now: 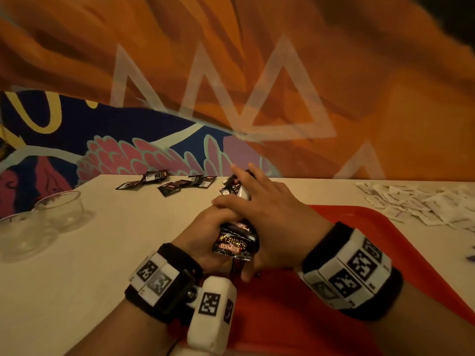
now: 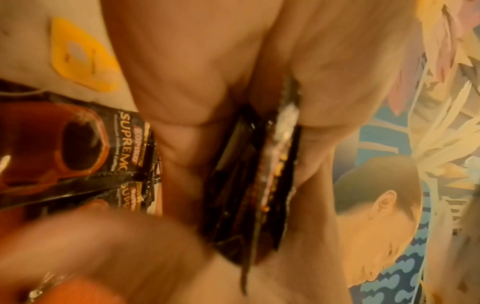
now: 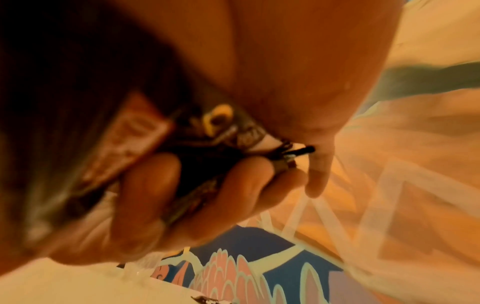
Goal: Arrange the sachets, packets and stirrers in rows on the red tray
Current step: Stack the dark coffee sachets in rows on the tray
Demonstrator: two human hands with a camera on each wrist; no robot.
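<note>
A bundle of black coffee sachets (image 1: 235, 242) is held upright between both hands over the near-left corner of the red tray (image 1: 295, 325). My left hand (image 1: 205, 232) grips the bundle from the left with curled fingers. My right hand (image 1: 270, 209) clasps it from the right, fingers laid along its top and thumb under its lower end. The left wrist view shows the sachet edges (image 2: 249, 185) squeezed between the palms, and printed sachet fronts (image 2: 78, 144) fanning out at the left. In the right wrist view, fingers wrap the blurred bundle (image 3: 207, 148).
More black sachets (image 1: 180, 185) lie scattered at the far edge of the white table (image 1: 102, 253). A heap of white sachets (image 1: 424, 204) lies at the far right, beyond the tray. Two clear glass bowls (image 1: 59, 209) stand at the left. A painted wall rises behind the table.
</note>
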